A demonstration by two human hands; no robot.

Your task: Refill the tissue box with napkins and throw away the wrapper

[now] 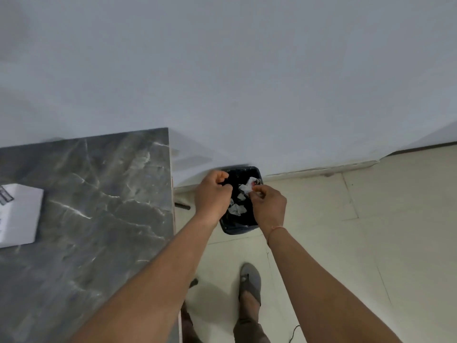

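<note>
A: What does the head view show?

B: Both hands reach out over a black bin (254,227) on the floor, in the corner between the marble table (99,219) and the wall (247,70). The left hand (213,194) is curled into a loose fist at the bin's left rim. I can't tell whether anything is in it.

A: And the right?

B: The right hand (268,206) has its fingertips (256,188) pinched on something pale, which I take to be the wrapper (248,188), held just over the bin's mouth. The picture is too soft to say exactly where the wrapper ends and the scraps below begin.

A: There's already rubbish in there?

B: Yes, crumpled white scraps (236,209) lie on the dark bottom.

A: Where's the box?

B: A white box (19,216) sits on the table at the far left, well apart from the hands and partly cut off by the frame. Its opening isn't visible, so I can't confirm there are napkins inside.

A: So how far along would you say?

B: Late, by my reading. With the person away from the table and standing at the bin, the refill is probably done. What's left is letting go of the wrapper so it falls in.

A: Any risk?

B: Little. The hand is right over the opening, though a light wrapper could cling to the fingers or drift to the tiles (371,231).
</note>
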